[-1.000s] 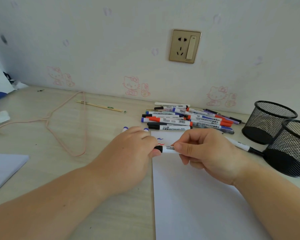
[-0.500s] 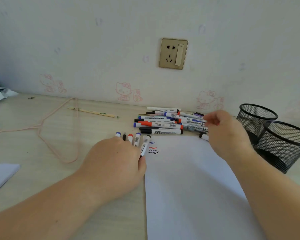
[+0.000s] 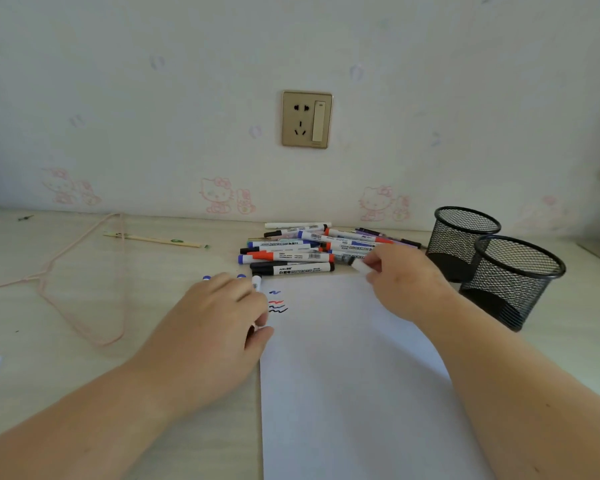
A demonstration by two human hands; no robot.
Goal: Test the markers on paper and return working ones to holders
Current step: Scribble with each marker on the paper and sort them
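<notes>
Markers (image 3: 291, 252) lie piled just behind the paper (image 3: 343, 375). Right hand (image 3: 400, 282) pinches one marker at the pile's right end. Left hand (image 3: 219, 327) rests curled over tested markers beside the paper's left edge; grip unclear. Advise lifting clear without scattering neighbours.

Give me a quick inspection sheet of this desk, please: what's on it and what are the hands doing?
Surface: pale wood desk.
Job's things: white paper with four squiggles; marker pile by the wall; two black mesh holders, contents not visible.
Clutter: pink hanger, chopstick.
Hands: left hand rests over a row of markers; right hand pinches a white marker at the pile.
Cables: nothing seen.
Surroundings: wall socket, cartoon stickers.
</notes>
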